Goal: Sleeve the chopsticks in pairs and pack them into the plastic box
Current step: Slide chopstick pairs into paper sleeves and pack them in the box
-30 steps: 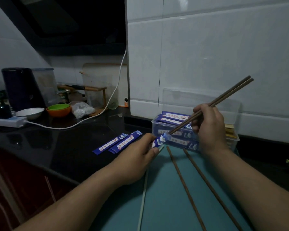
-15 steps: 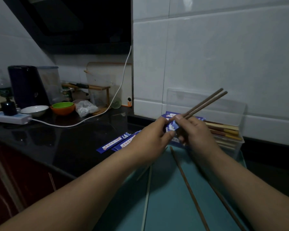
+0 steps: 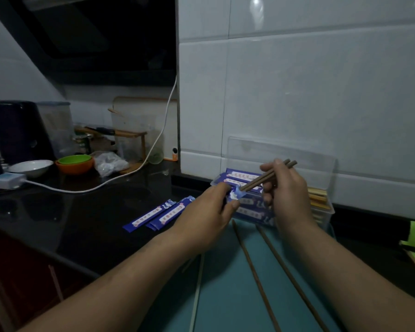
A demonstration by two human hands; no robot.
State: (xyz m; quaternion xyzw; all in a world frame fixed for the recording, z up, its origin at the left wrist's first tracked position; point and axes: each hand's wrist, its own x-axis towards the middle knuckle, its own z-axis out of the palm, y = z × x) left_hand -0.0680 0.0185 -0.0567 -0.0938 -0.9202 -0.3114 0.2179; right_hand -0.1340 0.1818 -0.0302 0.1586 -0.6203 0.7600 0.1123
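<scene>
Your left hand (image 3: 209, 212) pinches one end of a blue printed paper sleeve (image 3: 236, 194) between thumb and fingers, holding it just in front of the clear plastic box (image 3: 328, 213). Your right hand (image 3: 289, 200) grips a pair of dark brown wooden chopsticks (image 3: 270, 176), fingers curled round them. Their lower ends meet the sleeve's mouth and their upper ends slant up to the right past your fingers; how far they are inside, the view does not tell. The box stands on the black glossy worktop (image 3: 82, 212) against the white tiled wall, its clear lid (image 3: 309, 154) upright behind it. Blue sleeved pairs (image 3: 241, 175) lie in its left part and bare pale chopsticks (image 3: 318, 198) in its right. Two more blue sleeves (image 3: 157, 214) lie side by side on the worktop, left of your left hand. On the teal mat (image 3: 225, 303) between your forearms, two loose dark chopsticks (image 3: 249, 264) lie apart, and a pale thin stick (image 3: 197, 295) lies to their left.
</scene>
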